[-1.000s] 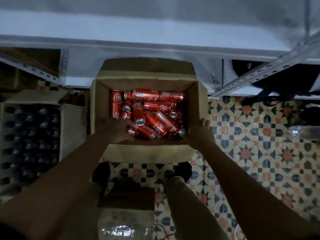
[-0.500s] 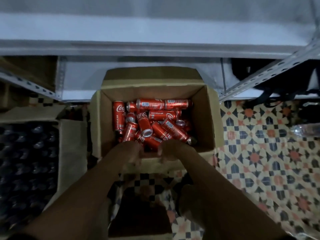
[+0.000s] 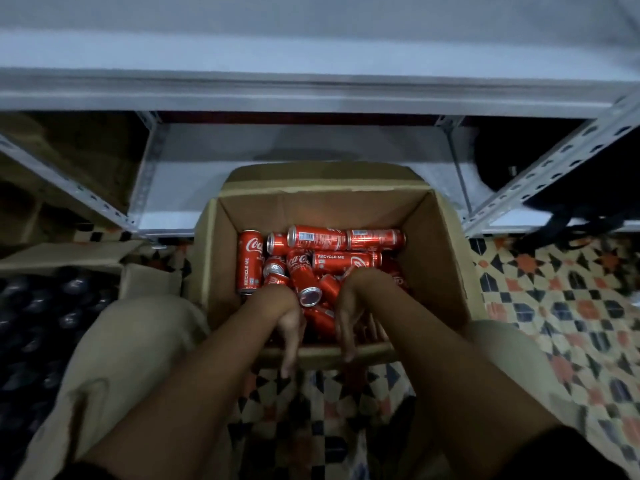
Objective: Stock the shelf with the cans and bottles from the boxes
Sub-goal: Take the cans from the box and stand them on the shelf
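Both my hands hang over the near wall of the cardboard box [image 3: 440,244], wrists bent, fingers pointing back toward me and down. My left hand [image 3: 289,322] has its fingers loose and nearly straight, gripping nothing. My right hand [image 3: 349,318] is the same, fingers spread and relaxed, its tips just past the box's near edge; I hold no can in either.

The red cans [image 3: 311,265] lie in a jumbled heap on the box floor, directly under and just beyond my knuckles. The nearest one sits in the gap between my two hands: a can lying on its side with its silver top [image 3: 310,295] turned up toward me, its long axis running away from me and slightly left. It is about as close to one hand as the other, perhaps a touch nearer my left. Farther out, two cans lie crosswise against the far wall, and one can [image 3: 249,261] off to the left of my left hand lies with its length pointing away from me.

The shelf [image 3: 311,95] is beyond the box, above and ahead of both hands, its lower board bare as far as I can see. To the left of my left arm sits another box of dark bottles [image 3: 52,317].

I judge the next move is to turn a wrist so the fingers wrap across that nearest can's side.
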